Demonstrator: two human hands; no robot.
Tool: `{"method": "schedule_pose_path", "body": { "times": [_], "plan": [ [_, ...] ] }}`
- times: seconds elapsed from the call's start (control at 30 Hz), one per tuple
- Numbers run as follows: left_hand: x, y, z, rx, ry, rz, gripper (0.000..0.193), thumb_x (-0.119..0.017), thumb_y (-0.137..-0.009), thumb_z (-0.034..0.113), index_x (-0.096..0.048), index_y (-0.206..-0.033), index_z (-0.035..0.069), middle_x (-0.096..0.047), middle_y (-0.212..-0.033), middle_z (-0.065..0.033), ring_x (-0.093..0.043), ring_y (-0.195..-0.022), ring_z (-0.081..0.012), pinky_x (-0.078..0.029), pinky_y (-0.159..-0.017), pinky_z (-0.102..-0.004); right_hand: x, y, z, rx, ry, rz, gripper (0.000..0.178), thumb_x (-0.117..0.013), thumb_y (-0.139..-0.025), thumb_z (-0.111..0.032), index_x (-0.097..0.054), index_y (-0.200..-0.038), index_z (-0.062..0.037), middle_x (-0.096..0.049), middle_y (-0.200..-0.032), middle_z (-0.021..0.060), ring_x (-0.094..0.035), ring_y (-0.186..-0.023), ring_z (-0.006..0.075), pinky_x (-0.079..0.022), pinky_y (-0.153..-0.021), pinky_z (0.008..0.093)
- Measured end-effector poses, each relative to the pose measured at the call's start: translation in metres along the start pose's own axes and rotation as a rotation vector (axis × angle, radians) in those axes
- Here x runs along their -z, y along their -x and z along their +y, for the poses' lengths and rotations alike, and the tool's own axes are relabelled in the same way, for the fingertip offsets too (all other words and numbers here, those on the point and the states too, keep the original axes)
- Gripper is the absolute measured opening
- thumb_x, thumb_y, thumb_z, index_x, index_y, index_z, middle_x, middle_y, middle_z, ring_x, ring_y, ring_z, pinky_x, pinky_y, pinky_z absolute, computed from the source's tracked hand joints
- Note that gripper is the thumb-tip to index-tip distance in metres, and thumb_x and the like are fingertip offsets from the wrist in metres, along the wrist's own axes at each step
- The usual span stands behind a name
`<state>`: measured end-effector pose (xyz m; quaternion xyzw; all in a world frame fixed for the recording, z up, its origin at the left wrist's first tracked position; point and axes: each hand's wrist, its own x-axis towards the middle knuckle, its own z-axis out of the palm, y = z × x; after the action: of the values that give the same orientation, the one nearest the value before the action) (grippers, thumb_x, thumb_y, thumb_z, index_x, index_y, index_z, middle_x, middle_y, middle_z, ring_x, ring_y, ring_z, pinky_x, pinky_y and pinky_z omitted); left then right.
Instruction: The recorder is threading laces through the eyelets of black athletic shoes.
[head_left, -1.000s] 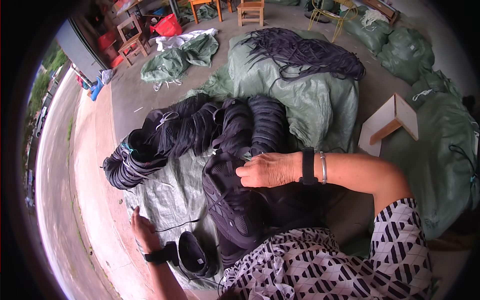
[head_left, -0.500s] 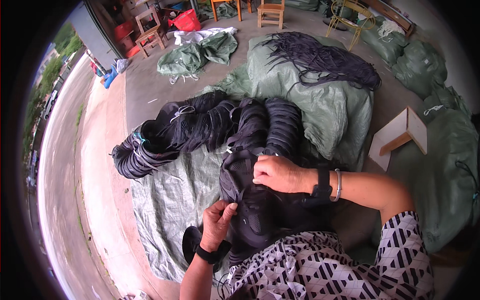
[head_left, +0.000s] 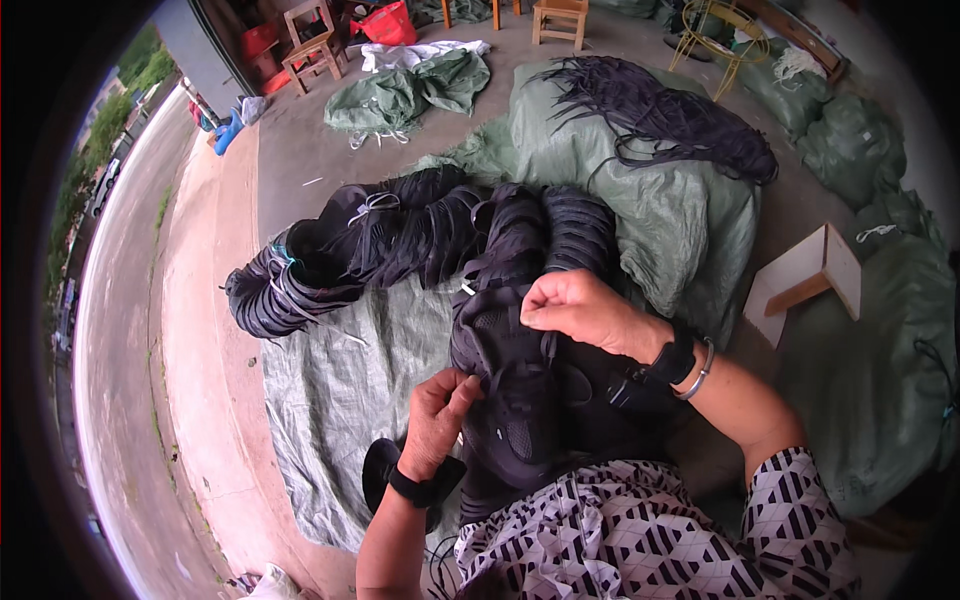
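A shirt [head_left: 590,530] with a black-and-white geometric print fills the near edge; just beyond its hem a black shoe [head_left: 515,400] lies over the person's dark lap, toe toward the body, heel pointing away; the left hand [head_left: 440,410], a black band [head_left: 415,488] round its wrist, has thumb and fingers pinched together against the shoe's left side, though what sits between them is too small to tell; a second dark shoe [head_left: 377,470] rests partly hidden behind that wrist, on a crinkled green sheet [head_left: 340,430]; the right hand [head_left: 575,310], with a black strap [head_left: 672,362] and a silver bracelet [head_left: 703,370], curls with its fingertips drawn together above the heel end of the shoe, and I cannot tell what they grip; beyond the hands, rows of nested dark shoe uppers [head_left: 582,228] bend away to the left; to the right stands an angled pale board [head_left: 840,272] beside a bulky green sack [head_left: 880,380]; behind the rows a draped green bundle [head_left: 690,235] bears a heap of dark strips [head_left: 670,125]; farthest off are a white cloth [head_left: 425,54], a wooden chair [head_left: 312,47], a red bag [head_left: 390,23] and a yellow wire seat [head_left: 720,38].
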<state>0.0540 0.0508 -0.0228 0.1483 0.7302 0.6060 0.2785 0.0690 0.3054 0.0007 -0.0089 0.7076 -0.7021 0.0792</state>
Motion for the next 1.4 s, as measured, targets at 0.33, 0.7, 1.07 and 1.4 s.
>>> {"method": "schedule_pose_path", "body": {
  "times": [0.33, 0.7, 1.07, 1.4],
  "plan": [
    [-0.015, -0.008, 0.005, -0.415, -0.664, 0.256, 0.015, -0.074, -0.074, 0.011, -0.06, -0.078, 0.006, -0.059, -0.077, -0.0089, -0.059, -0.069, -0.0308, -0.048, -0.061, -0.0379, -0.033, -0.017, 0.0, 0.191, 0.51, -0.29, 0.014, -0.06, -0.079, -0.005, -0.064, -0.092, 0.0011, -0.066, -0.079, 0.0138, -0.064, -0.073, 0.0228, -0.049, -0.069, 0.0322],
    [0.034, -0.042, 0.056, -0.595, -0.917, -0.181, 0.043, -0.083, -0.056, 0.013, -0.061, -0.092, 0.009, -0.057, -0.102, -0.0048, -0.054, -0.103, -0.0264, -0.051, -0.084, -0.0367, -0.053, -0.002, -0.012, 0.239, 0.809, -0.149, 0.012, -0.066, -0.075, -0.014, -0.069, -0.086, -0.0111, -0.068, -0.077, 0.0106, -0.067, -0.08, 0.0299, -0.051, -0.073, 0.0412],
    [0.031, -0.05, 0.031, -0.661, -0.788, -0.135, 0.029, -0.08, -0.069, 0.022, -0.061, -0.084, 0.006, -0.059, -0.081, -0.0055, -0.06, -0.084, -0.0247, -0.051, -0.07, -0.0348, -0.003, -0.016, -0.04, 0.321, 0.01, 0.414, 0.011, -0.063, -0.089, -0.013, -0.067, -0.092, -0.003, -0.054, -0.061, -0.0045, -0.046, -0.052, 0.0014, -0.037, -0.046, 0.0196],
    [-0.01, -0.056, 0.066, -0.346, -0.111, -0.242, 0.021, -0.069, -0.085, 0.017, -0.063, -0.098, 0.001, -0.064, -0.081, -0.0073, -0.061, -0.072, -0.0165, -0.05, -0.062, -0.0275, -0.041, 0.023, -0.114, 0.385, -0.198, -0.163, 0.011, -0.065, -0.089, -0.011, -0.063, -0.096, -0.0029, -0.058, -0.072, -0.0036, -0.049, -0.053, -0.0004, -0.038, -0.045, 0.0158]
  ]
}}
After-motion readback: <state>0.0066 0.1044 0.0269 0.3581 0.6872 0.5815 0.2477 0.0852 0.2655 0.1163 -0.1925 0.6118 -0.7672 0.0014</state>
